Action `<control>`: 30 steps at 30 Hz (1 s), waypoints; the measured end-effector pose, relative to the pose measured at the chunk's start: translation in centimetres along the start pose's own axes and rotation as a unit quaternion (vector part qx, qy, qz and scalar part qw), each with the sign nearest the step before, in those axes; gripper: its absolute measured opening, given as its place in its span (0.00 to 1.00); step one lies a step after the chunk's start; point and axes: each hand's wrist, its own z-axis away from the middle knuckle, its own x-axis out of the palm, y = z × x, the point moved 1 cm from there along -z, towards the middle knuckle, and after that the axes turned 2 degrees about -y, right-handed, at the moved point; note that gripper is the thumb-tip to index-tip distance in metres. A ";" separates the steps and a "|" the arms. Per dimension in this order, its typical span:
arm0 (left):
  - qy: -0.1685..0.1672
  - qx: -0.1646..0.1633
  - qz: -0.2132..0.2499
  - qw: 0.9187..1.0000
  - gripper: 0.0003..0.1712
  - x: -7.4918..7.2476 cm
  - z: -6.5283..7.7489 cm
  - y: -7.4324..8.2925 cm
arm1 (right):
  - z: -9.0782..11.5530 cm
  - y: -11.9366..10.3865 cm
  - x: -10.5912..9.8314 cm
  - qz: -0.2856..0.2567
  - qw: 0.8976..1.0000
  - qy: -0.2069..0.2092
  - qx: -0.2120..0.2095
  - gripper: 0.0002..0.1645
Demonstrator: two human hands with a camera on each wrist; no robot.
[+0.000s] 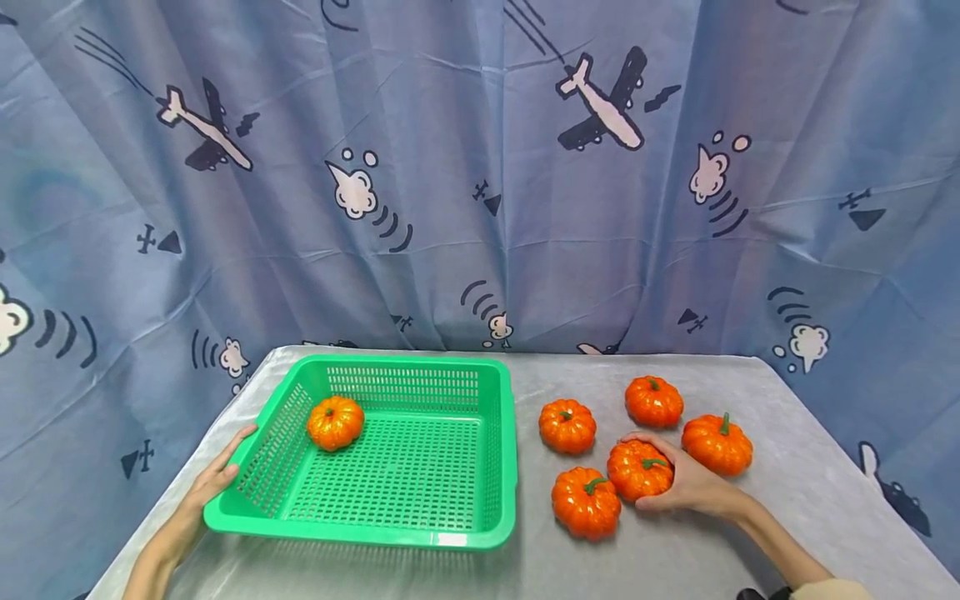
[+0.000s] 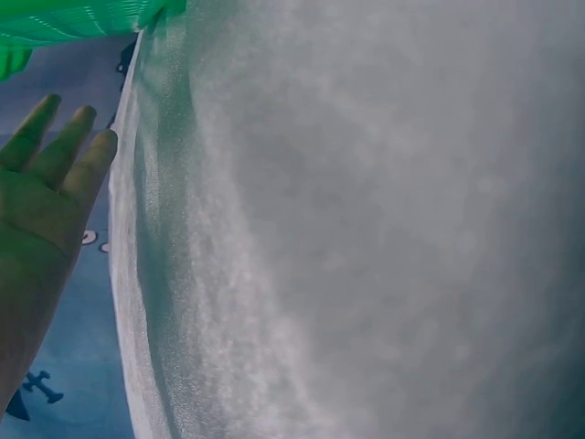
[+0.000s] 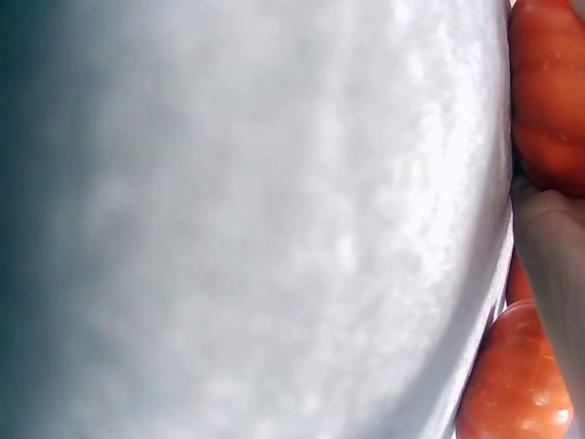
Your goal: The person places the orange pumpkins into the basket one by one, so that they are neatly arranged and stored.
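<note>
My right hand (image 1: 693,481) grips a small orange pumpkin (image 1: 637,468) with a green stem, thumb on its near side and fingers over the far side. In the right wrist view, part of an orange pumpkin (image 3: 550,101) shows beside the hand (image 3: 548,238) at the right edge. My left hand (image 1: 198,496) is at the left side of a green plastic basket (image 1: 360,537), its fingers against the rim. The left wrist view shows that hand (image 2: 41,201) with fingers extended. Inside the basket, one pumpkin (image 1: 335,423) sits toward the back left.
Around the right hand stand other pumpkins: one near left (image 1: 587,502), one far left (image 1: 567,427), one behind (image 1: 654,402) and one to the right (image 1: 717,444). A pale cloth covers the table (image 1: 810,500). A blue patterned curtain (image 1: 450,167) hangs behind.
</note>
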 end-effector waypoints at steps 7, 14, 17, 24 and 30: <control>0.003 -0.015 -0.006 1.000 0.31 0.0 0.0 -0.2 | 0.6 0.1 -0.4 -0.025 1.000 0.010 -0.012 0.44; 0.015 -0.013 -0.010 1.000 0.31 0.0 0.1 -0.4 | 0.9 -0.9 -1.8 -0.039 0.999 0.017 0.004 0.44; 0.012 -0.006 -0.008 1.000 0.31 0.0 0.1 -0.4 | 0.9 -1.5 -2.4 -0.039 0.999 0.015 0.005 0.44; 0.006 -0.005 -0.009 1.000 0.31 0.1 0.0 -0.1 | 0.1 -3.2 -3.5 -0.034 0.999 0.012 0.027 0.48; 0.015 -0.029 -0.041 0.999 0.33 0.1 0.0 0.1 | -1.5 -4.3 -3.6 -0.046 0.999 0.012 0.021 0.50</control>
